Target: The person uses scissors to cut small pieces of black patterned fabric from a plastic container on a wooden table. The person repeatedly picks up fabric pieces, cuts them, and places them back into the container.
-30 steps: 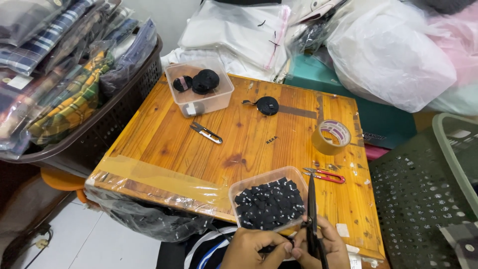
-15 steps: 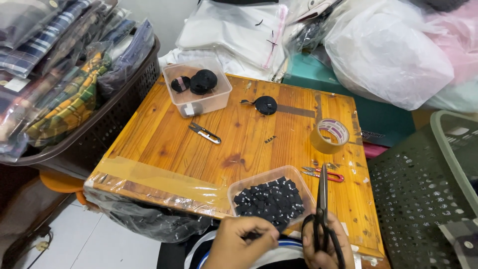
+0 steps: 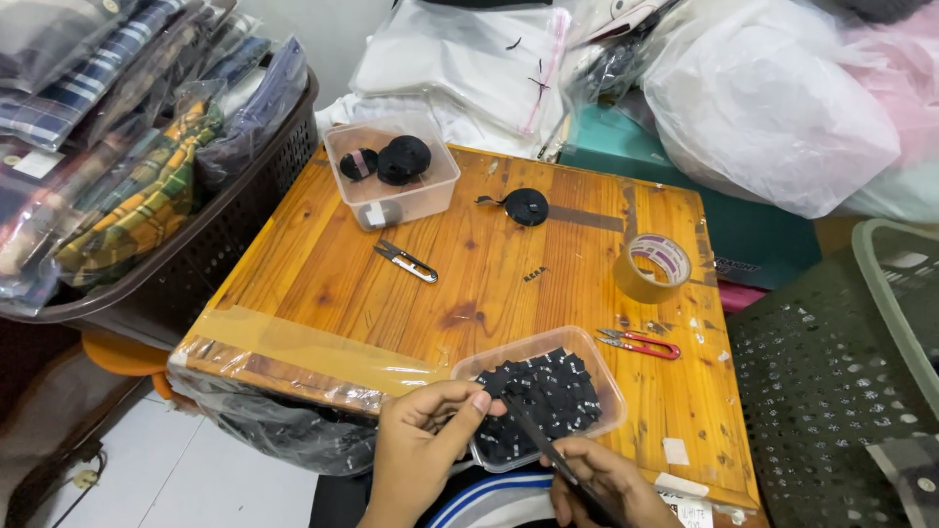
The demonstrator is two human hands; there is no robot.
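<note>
At the near edge of a small wooden table, my left hand pinches something small and dark between thumb and fingers. My right hand grips black scissors, their blades pointing up-left toward my left fingertips. Just behind both hands stands a clear plastic tray filled with several small black pieces with white marks.
A clear tub with black rolls sits at the back, a black roll beside it. Thread snips, a tape roll and red snips lie on the table. A dark basket of packed fabrics stands left, a green crate right.
The scissors have swung from upright to slanting toward my left hand. My left hand has risen and its fingers now meet the blade tips near the tray.
</note>
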